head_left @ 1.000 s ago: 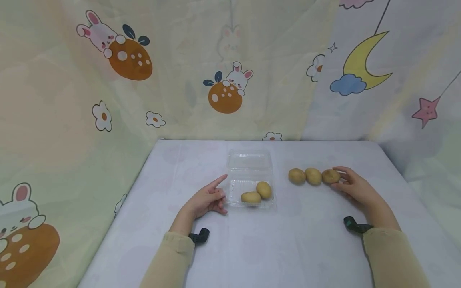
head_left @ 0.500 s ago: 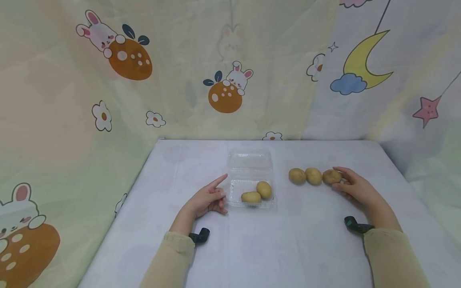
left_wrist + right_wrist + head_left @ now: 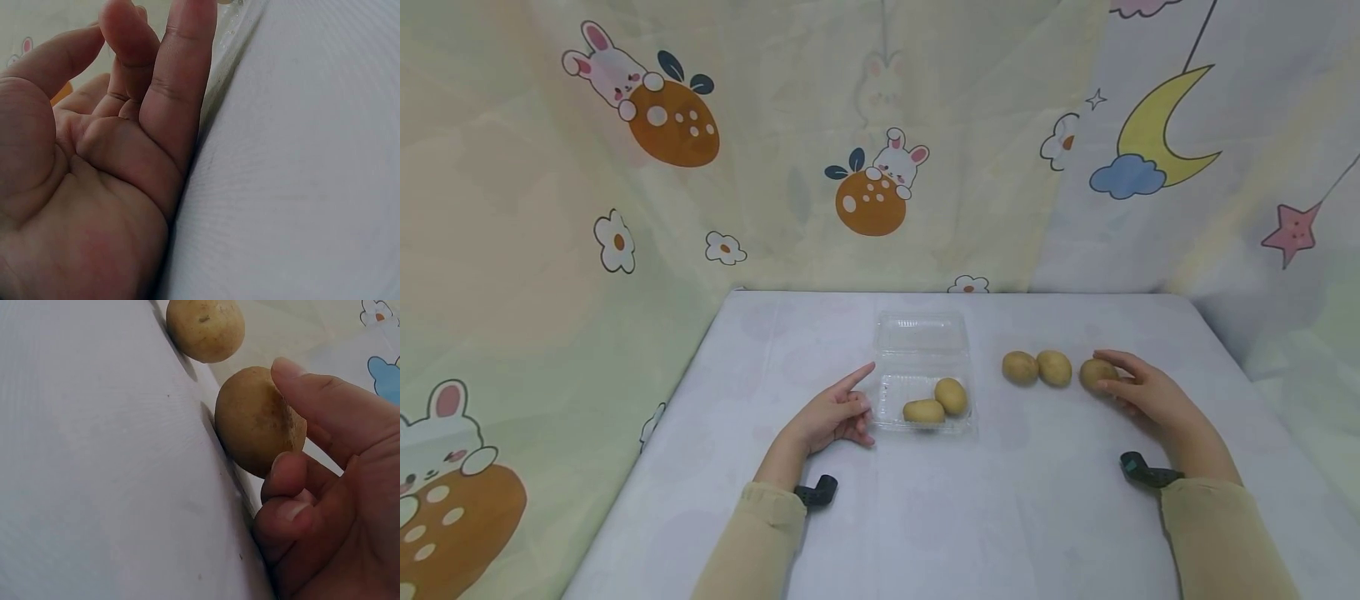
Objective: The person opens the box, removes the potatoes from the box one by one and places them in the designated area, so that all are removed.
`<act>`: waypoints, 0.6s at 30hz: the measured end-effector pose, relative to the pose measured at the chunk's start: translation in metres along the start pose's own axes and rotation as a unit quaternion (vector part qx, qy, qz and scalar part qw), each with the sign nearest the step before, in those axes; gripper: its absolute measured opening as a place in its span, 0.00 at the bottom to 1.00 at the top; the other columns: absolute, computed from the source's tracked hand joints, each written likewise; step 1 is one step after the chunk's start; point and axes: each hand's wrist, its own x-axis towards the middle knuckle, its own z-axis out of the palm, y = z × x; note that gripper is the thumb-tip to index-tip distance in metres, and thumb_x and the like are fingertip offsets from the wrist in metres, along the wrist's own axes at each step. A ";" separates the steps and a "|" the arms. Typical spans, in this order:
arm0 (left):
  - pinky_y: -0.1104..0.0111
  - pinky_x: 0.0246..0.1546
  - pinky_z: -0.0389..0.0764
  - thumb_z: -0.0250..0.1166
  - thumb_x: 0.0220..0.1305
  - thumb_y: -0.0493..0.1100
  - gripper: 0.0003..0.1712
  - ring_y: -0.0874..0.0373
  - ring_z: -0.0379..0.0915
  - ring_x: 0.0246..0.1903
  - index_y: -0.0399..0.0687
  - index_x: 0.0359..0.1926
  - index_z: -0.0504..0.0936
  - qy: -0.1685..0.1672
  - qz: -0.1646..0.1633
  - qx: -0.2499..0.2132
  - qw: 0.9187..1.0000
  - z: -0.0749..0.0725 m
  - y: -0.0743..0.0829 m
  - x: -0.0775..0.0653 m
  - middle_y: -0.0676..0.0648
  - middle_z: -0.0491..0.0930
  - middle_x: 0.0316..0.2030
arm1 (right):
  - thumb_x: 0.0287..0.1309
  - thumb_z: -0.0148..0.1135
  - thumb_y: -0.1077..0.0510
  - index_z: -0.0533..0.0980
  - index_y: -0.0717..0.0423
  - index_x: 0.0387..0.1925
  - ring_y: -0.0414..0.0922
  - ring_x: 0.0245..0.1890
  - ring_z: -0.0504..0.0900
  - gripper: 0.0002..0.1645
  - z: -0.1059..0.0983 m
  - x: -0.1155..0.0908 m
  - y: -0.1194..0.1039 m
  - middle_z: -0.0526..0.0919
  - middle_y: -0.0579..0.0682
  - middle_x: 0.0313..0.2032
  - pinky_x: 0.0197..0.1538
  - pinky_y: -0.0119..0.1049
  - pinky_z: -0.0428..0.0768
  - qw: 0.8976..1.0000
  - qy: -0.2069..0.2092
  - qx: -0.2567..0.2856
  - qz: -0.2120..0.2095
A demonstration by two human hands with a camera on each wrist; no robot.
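My right hand (image 3: pixel 1153 402) pinches a potato (image 3: pixel 250 422) between thumb and fingers, low over the white cloth. Just left of it lie two more potatoes, one (image 3: pixel 1020 367) beside the other (image 3: pixel 1055 368). A clear plastic clamshell box (image 3: pixel 889 390) stands with its lid (image 3: pixel 921 333) folded back. Two potatoes rest in the box, one round (image 3: pixel 951 396) and one longer (image 3: pixel 923 411). At the box's left edge is my left hand (image 3: pixel 831 417), index finger stretched out and the others loosely bent, holding nothing. Its palm fills much of the left wrist view.
The table (image 3: pixel 985 517) wears a pale cloth. A printed curtain (image 3: pixel 775 167) with rabbits, flowers and a moon hangs behind it and along both sides. Each wrist carries a small black camera, the left one (image 3: pixel 818 492) and the right one (image 3: pixel 1150 472).
The right-hand potato has come away from the other two, shifted slightly right and toward me in my right hand; a gap now shows. My left hand and the box have stayed put.
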 end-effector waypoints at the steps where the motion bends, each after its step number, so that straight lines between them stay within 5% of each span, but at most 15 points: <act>1: 0.44 0.42 0.86 0.57 0.72 0.37 0.41 0.59 0.75 0.24 0.70 0.77 0.51 0.000 0.000 -0.001 1.000 0.000 0.000 0.000 0.50 0.76 0.30 | 0.62 0.62 0.36 0.60 0.45 0.73 0.40 0.23 0.70 0.44 0.000 0.000 0.000 0.66 0.50 0.56 0.27 0.33 0.75 1.000 0.002 -0.002 0.002; 10: 0.44 0.42 0.86 0.57 0.72 0.36 0.41 0.59 0.75 0.24 0.70 0.77 0.51 0.002 -0.002 -0.001 1.000 0.001 0.001 -0.001 0.50 0.76 0.29 | 0.64 0.56 0.33 0.61 0.43 0.73 0.45 0.23 0.72 0.41 -0.005 -0.004 -0.016 0.67 0.53 0.55 0.27 0.35 0.72 0.999 0.028 -0.029 -0.003; 18: 0.44 0.42 0.86 0.57 0.72 0.36 0.41 0.59 0.75 0.24 0.70 0.77 0.51 0.001 -0.003 -0.002 1.000 0.001 0.003 -0.002 0.49 0.76 0.30 | 0.67 0.57 0.38 0.65 0.33 0.70 0.52 0.26 0.73 0.31 0.000 -0.005 -0.061 0.69 0.45 0.54 0.28 0.38 0.71 0.997 0.007 -0.036 -0.061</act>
